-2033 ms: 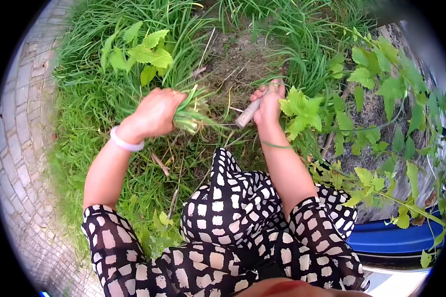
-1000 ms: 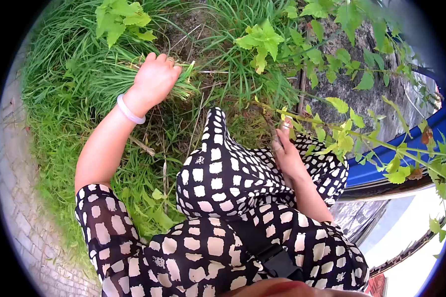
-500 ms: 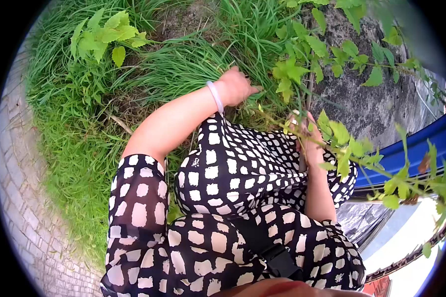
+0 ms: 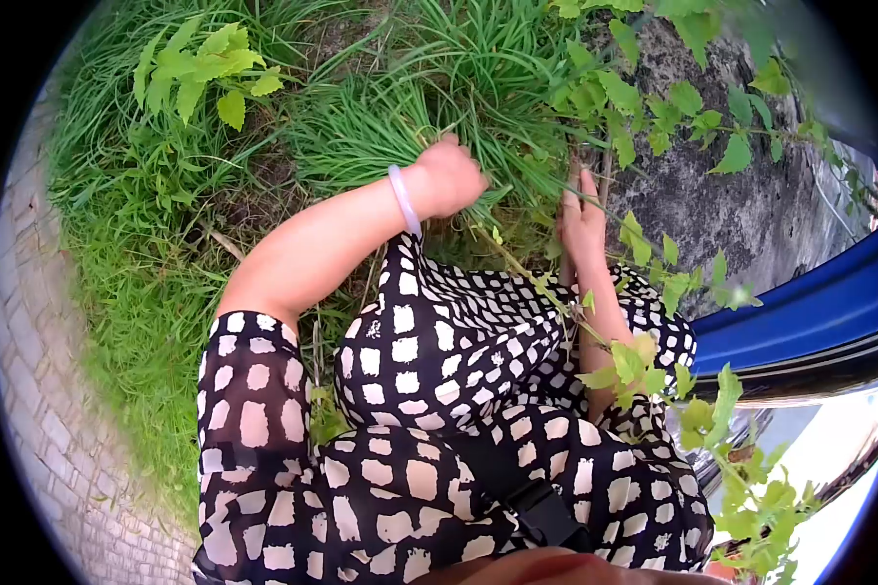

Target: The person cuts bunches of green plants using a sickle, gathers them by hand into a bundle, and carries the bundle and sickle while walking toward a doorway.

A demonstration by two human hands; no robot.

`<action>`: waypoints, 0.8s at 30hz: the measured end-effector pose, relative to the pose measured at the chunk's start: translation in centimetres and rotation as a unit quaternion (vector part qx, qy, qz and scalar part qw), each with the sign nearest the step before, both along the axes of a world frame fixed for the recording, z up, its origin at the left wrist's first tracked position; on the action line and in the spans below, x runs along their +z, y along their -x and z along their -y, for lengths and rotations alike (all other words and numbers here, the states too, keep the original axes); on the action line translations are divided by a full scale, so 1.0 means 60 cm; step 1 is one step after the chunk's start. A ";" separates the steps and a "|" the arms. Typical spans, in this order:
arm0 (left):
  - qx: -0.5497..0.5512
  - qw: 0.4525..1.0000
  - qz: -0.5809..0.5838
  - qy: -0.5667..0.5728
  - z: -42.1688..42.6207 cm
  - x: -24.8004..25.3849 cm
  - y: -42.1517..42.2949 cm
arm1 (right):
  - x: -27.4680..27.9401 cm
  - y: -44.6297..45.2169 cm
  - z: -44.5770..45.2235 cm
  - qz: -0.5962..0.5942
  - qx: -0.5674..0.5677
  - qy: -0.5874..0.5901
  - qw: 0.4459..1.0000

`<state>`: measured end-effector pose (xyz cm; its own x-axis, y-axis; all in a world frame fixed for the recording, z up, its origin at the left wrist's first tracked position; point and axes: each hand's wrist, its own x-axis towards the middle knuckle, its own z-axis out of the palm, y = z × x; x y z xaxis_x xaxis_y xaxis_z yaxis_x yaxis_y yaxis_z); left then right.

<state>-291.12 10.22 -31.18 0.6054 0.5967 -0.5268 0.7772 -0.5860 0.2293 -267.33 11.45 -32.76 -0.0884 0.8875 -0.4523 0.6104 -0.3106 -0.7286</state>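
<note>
Fingers, left hand (image 4: pixel 449 177): curled shut, clamped on a bunch of long, grass-like green leaves (image 4: pixel 351 132), which fan out at ground level ahead of the knees. Fingers, right hand (image 4: pixel 585 232): extended and near together, alongside a brown wooden handle (image 4: pixel 566 268); whether they grip it, cannot tell. Action in hand, as judged: the left fist gathers the leaves; any move of the right hand towards them calls for care around the leafy stem (image 4: pixel 517 263) slanting between. Left wrist: one pale lilac bangle (image 4: pixel 402 200). Body: black garment (image 4: pixel 429 361) with off-white blocks; black buckle (image 4: pixel 546 512). Outward: broad-leaved plant (image 4: pixel 210 68), upper left; rough grey slab (image 4: pixel 712 200) and blue curved panel (image 4: pixel 800 312), right; brick paving (image 4: pixel 39 361), far left. Brands, labels, writing: none legible.
</note>
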 end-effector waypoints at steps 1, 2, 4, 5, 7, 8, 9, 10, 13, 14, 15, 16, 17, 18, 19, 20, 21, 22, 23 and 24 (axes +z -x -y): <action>0.022 0.999 0.013 -0.041 -0.002 0.011 0.022 | 0.005 0.016 -0.008 0.011 0.036 0.000 0.999; 0.046 0.995 0.027 -0.081 -0.004 0.028 0.043 | 0.003 0.027 -0.019 0.021 0.073 0.000 0.997; 0.044 0.995 -0.017 -0.092 -0.016 0.069 0.073 | -0.070 0.021 -0.026 0.007 0.086 -0.072 0.994; 0.024 0.993 -0.042 -0.112 -0.018 0.076 0.080 | -0.079 0.034 -0.029 -0.017 0.064 -0.026 0.997; -0.020 0.987 -0.057 -0.148 -0.016 0.071 0.084 | -0.071 0.068 -0.026 0.018 0.117 -0.049 0.992; -0.043 0.984 -0.047 -0.165 -0.015 0.062 0.077 | -0.058 0.085 -0.027 0.046 0.184 -0.023 0.982; -0.058 0.983 -0.026 -0.173 -0.015 0.054 0.069 | -0.096 0.088 -0.020 0.008 0.190 -0.045 0.981; -0.074 0.981 -0.003 -0.181 -0.017 0.049 0.059 | -0.141 0.085 -0.011 -0.029 0.195 -0.065 0.978; -0.066 0.974 0.069 -0.208 -0.035 0.010 0.053 | -0.173 0.092 -0.011 -0.217 -0.010 0.191 0.957; -0.062 0.970 0.088 -0.218 -0.044 -0.003 0.057 | -0.149 0.104 -0.012 -0.231 -0.034 0.233 0.944; -0.059 0.966 0.107 -0.227 -0.047 -0.016 0.060 | -0.116 0.106 -0.012 -0.184 0.015 0.216 0.959; -0.047 0.970 0.083 -0.223 -0.049 -0.020 0.061 | -0.105 0.108 -0.016 -0.172 0.035 0.196 0.965; -0.036 0.973 0.059 -0.219 -0.053 -0.024 0.061 | -0.094 0.110 -0.020 -0.160 0.054 0.175 0.970; -0.026 0.975 0.036 -0.216 -0.056 -0.028 0.061 | -0.083 0.112 -0.025 -0.147 0.073 0.154 0.974; 0.008 0.974 -0.006 -0.224 -0.058 -0.024 0.062 | -0.093 0.107 -0.027 -0.102 0.124 0.093 0.983; 0.020 0.975 -0.041 -0.220 -0.060 -0.026 0.067 | -0.103 0.104 -0.028 -0.057 0.174 0.031 0.983; 0.030 0.974 -0.075 -0.214 -0.059 -0.031 0.077 | -0.112 0.101 -0.023 -0.032 0.139 -0.038 0.989; 0.040 0.972 -0.108 -0.206 -0.055 -0.038 0.086 | -0.118 0.094 -0.020 -0.094 0.055 -0.004 0.994; 0.034 0.972 -0.091 -0.213 -0.048 -0.047 0.098 | -0.122 0.085 -0.017 -0.154 -0.030 0.031 0.987; 0.032 0.975 -0.088 -0.201 -0.042 -0.051 0.105 | -0.120 0.067 -0.012 -0.173 -0.058 0.053 0.982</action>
<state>-297.40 12.75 -34.25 0.4814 0.8100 -0.3349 0.8220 -0.5498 -0.1482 -271.36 12.20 -39.95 -0.1542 0.8501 -0.5035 0.2877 -0.4489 -0.8460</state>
